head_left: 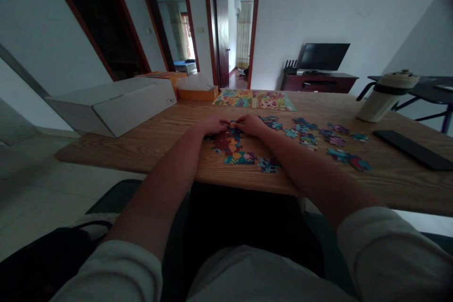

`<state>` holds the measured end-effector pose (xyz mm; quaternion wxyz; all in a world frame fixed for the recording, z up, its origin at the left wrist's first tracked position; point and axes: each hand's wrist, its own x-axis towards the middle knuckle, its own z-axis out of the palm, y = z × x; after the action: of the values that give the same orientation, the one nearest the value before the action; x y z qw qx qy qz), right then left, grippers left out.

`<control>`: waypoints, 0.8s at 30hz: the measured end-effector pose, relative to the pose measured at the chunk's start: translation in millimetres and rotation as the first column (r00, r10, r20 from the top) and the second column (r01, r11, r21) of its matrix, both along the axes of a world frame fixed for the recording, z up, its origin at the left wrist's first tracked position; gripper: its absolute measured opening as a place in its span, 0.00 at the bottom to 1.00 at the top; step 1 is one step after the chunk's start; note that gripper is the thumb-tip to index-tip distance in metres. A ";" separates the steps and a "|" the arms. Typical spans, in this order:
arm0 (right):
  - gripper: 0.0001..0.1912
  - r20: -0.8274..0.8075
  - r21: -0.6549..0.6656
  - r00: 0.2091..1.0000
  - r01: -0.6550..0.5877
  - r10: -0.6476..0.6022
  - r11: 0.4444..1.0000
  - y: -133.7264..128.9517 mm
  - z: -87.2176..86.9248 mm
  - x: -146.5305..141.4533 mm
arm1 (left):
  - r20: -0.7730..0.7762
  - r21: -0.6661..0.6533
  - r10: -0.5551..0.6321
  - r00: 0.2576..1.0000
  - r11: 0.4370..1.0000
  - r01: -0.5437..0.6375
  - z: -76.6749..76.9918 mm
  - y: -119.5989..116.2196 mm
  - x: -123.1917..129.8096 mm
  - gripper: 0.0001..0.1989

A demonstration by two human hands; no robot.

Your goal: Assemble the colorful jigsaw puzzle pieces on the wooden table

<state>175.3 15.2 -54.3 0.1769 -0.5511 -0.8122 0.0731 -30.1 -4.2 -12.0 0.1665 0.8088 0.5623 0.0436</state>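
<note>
A partly joined jigsaw puzzle, with red-brown, yellow and teal areas, lies on the wooden table in front of me. Both hands meet at its far edge. My left hand has its fingers bent and drawn together on the upper left part of the puzzle. From the other side, my right hand pinches at the same top edge, its fingertips close to the left ones. A small bluish puzzle piece shows between the fingertips; its outline is mostly hidden. Just right of the joined part lies a loose puzzle piece.
Several loose puzzle pieces are scattered to the right. A colourful picture sheet lies at the back. Around them are a white box, a tissue box, a cream bottle and a dark flat object on the table.
</note>
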 end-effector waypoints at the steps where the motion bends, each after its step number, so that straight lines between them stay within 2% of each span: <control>1: 0.29 0.003 -0.002 1.000 0.006 -0.006 1.000 -0.4 0.7 0.1 | -0.010 -0.015 0.008 1.000 1.000 -0.008 0.5 -0.6 0.1 0.23; 9: 0.26 0.032 -0.024 0.999 0.022 -0.021 0.999 -1.4 6.8 -4.2 | -0.066 0.000 0.022 0.998 1.000 -0.022 2.5 -0.4 4.2 0.23; 14: 0.27 0.020 -0.067 1.000 0.022 -0.021 0.997 -2.7 10.8 -4.0 | -0.053 -0.020 -0.050 0.997 0.999 0.049 -1.0 4.6 -0.6 0.23; 17: 0.20 -0.129 -0.021 0.991 0.013 -0.015 1.000 -3.7 32.4 5.3 | -0.036 -0.037 -0.078 0.996 0.996 0.077 -2.5 6.7 -6.4 0.28; 20: 0.18 -0.307 0.110 0.951 -0.006 0.040 0.994 -12.8 67.4 26.8 | -0.019 -0.068 -0.114 0.993 0.991 0.113 -2.5 7.3 -11.9 0.36; 22: 0.18 -0.322 0.139 0.940 -0.068 0.110 0.988 -31.7 86.6 45.3 | -0.013 -0.092 -0.138 0.990 0.986 0.136 -1.5 6.8 -13.7 0.41; 24: 0.18 -0.233 0.084 0.950 -0.192 0.207 0.978 -64.3 93.5 63.4 | -0.031 -0.095 -0.157 0.987 0.984 0.154 0.1 6.3 -13.6 0.45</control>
<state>238.7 -49.1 39.3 0.2822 -0.4477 -0.8381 0.1322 -43.7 2.1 -11.9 0.1956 0.8424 0.5020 -0.0109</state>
